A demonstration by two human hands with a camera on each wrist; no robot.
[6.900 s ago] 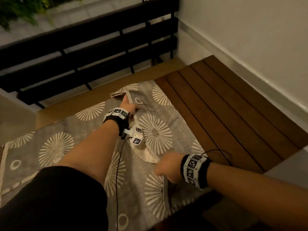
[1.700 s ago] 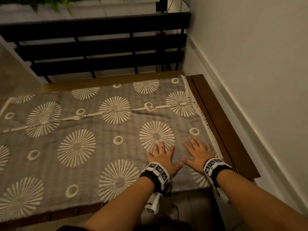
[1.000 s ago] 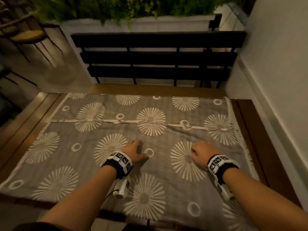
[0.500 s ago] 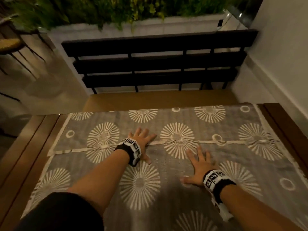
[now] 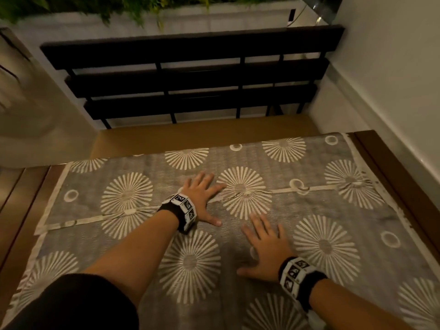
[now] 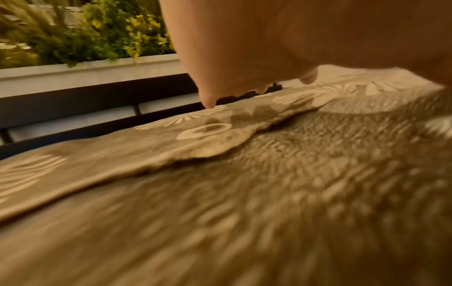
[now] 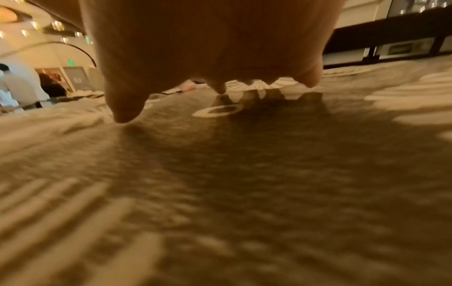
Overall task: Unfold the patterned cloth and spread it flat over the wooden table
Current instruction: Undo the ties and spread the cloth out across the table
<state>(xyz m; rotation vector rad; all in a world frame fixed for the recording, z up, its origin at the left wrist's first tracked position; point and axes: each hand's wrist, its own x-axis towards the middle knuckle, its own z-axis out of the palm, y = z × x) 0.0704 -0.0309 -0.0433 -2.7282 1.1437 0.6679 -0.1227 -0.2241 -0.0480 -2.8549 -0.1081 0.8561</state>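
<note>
- We rest our left hand (image 5: 201, 198) flat, fingers spread, on the patterned cloth (image 5: 316, 210); it lies across the pale hem band (image 5: 281, 190), in our judgement to press down that raised edge, which the left wrist view shows as a lip over the layer beneath.
- We lay our right hand (image 5: 264, 251) nearer us, palm down and fingers splayed, gripping nothing; it appears to smooth the cloth.
- The cloth lies unfolded over the worktop (image 5: 390, 167), whose bare wood shows along the left and right sides.
- Count: two hands, one cloth, one hem band, one dark slatted bench (image 5: 190, 75) beyond; sunburst motifs run off-frame, so we leave them uncounted.
</note>
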